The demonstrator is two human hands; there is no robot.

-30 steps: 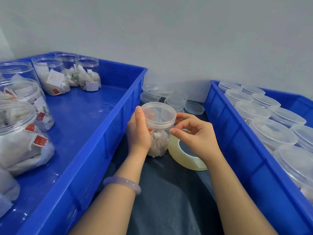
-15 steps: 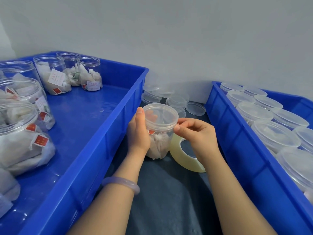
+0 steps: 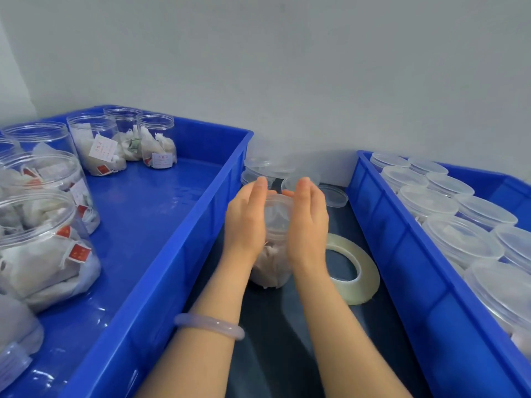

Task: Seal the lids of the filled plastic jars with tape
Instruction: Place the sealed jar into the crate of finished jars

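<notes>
While the left hand (image 3: 246, 225) and right hand (image 3: 308, 225) are pressing straight-fingered against the lid (image 3: 277, 206) of the clear plastic sachet-filled jar (image 3: 270, 268) between two blue plastic crates (image 3: 172, 254), I'm judging this seal nearly finished. Uncapped clear jars (image 3: 156, 139) are waiting leftward — plenty remaining.

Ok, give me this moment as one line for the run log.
jar: lid on, between both hands | left hand: pressing lid's left side | right hand: pressing lid's right side | tape roll: flat beside jar, unheld
</notes>
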